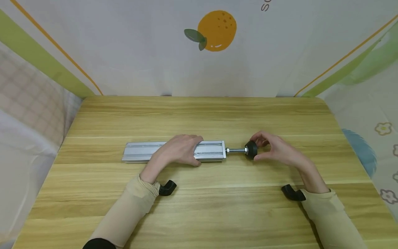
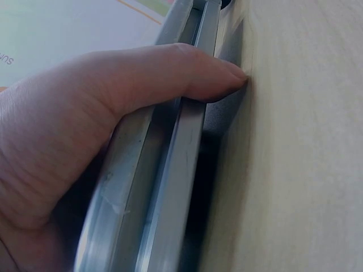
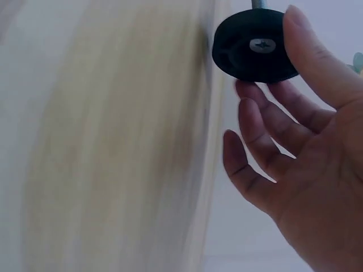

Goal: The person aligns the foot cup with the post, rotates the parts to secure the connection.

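Observation:
A silver aluminium profile (image 1: 211,149) lies lengthwise across the middle of the table. My left hand (image 1: 178,149) grips it from above, thumb on the near side. In the left wrist view that thumb reaches over the grooved edge of the profile (image 2: 164,192), its tip close to the wood. From the profile's right end sticks out a threaded rod (image 1: 237,150) with nuts, ending in a black levelling foot (image 1: 252,150). My right hand (image 1: 280,149) pinches this foot by its rim between thumb and fingers. The right wrist view shows the foot's hollow underside (image 3: 238,54) and a cross-slot screw head (image 3: 262,45).
The wood-grain table (image 1: 224,214) runs back to a pale printed cloth (image 1: 140,52) with an orange on it. Similar cloth hangs along both sides. Black curved pieces (image 1: 168,188) are fixed at both sleeve cuffs.

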The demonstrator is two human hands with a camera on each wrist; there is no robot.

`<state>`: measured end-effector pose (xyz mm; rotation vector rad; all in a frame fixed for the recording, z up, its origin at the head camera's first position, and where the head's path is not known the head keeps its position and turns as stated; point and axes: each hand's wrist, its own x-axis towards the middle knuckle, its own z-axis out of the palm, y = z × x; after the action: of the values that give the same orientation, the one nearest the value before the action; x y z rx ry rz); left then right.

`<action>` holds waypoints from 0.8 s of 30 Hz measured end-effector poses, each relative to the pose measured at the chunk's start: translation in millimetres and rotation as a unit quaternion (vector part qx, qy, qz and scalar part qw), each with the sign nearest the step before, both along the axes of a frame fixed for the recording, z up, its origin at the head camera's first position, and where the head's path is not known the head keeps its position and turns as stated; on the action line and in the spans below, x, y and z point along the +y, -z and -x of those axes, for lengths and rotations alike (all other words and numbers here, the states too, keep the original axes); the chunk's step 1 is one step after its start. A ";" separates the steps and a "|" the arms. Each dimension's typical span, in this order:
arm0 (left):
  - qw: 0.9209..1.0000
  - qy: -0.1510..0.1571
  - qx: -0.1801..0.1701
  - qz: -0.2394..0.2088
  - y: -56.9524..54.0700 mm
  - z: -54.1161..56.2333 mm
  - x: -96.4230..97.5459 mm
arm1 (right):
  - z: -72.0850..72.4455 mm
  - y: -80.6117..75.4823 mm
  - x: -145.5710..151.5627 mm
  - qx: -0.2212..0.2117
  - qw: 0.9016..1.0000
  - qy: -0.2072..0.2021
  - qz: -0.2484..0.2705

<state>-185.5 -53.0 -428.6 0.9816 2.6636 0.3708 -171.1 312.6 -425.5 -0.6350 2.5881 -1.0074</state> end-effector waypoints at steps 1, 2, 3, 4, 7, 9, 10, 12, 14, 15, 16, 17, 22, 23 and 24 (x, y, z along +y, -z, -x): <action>1.000 0.000 0.001 0.002 0.0 0.0 -0.1 | -0.2 -0.8 0.7 -0.001 1.000 -0.003 -0.005; 1.000 -0.001 0.000 0.003 -0.1 0.1 -0.2 | -0.5 -1.7 1.3 -0.002 1.000 -0.007 -0.010; 1.000 -0.001 0.000 0.004 -0.2 0.2 -0.2 | -0.6 -2.4 1.8 -0.007 1.000 -0.011 -0.016; 1.000 -0.001 -0.001 0.006 -0.2 0.3 -0.2 | -0.8 -2.8 2.6 -0.009 1.000 -0.014 -0.021; 1.000 -0.002 -0.004 0.008 -0.1 0.5 0.0 | -1.3 -4.0 3.9 -0.012 0.999 -0.022 -0.032; 1.000 -0.002 -0.005 0.010 -0.1 0.6 0.3 | -1.4 -4.0 4.3 -0.011 0.999 -0.026 -0.037; 1.000 -0.002 -0.005 0.010 0.1 0.6 0.2 | -1.3 -3.9 4.4 -0.011 0.999 -0.027 -0.037; 1.000 -0.001 -0.004 0.009 0.5 0.6 0.2 | -1.2 -3.9 3.6 -0.014 0.999 -0.024 -0.030; 1.000 -0.001 -0.004 0.007 1.0 0.7 0.2 | -1.1 -3.7 2.5 -0.017 0.999 -0.019 -0.019; 1.000 -0.001 -0.003 0.006 1.1 0.7 0.3 | -0.8 -3.4 1.8 -0.018 1.000 -0.016 -0.012; 1.000 -0.001 -0.003 0.005 1.2 0.7 0.3 | -0.5 -3.0 0.9 -0.018 1.000 -0.013 -0.004; 1.000 -0.001 -0.003 0.004 1.2 0.7 0.3 | -0.2 -2.5 0.0 -0.015 1.000 -0.011 0.003; 1.000 -0.002 -0.003 0.005 0.5 0.6 0.2 | 0.3 -1.1 -3.4 0.000 1.000 -0.004 0.015; 1.000 -0.002 -0.003 0.005 0.3 0.5 0.1 | 0.1 -1.3 -3.8 0.001 1.000 -0.003 0.015; 1.000 -0.002 -0.003 0.004 0.2 0.5 0.0 | -0.1 -1.6 -4.1 0.001 1.000 -0.002 0.014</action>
<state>-186.0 -53.0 -428.7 0.9716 2.6598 0.3622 -171.1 308.5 -423.9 -0.6475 2.5789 -1.0429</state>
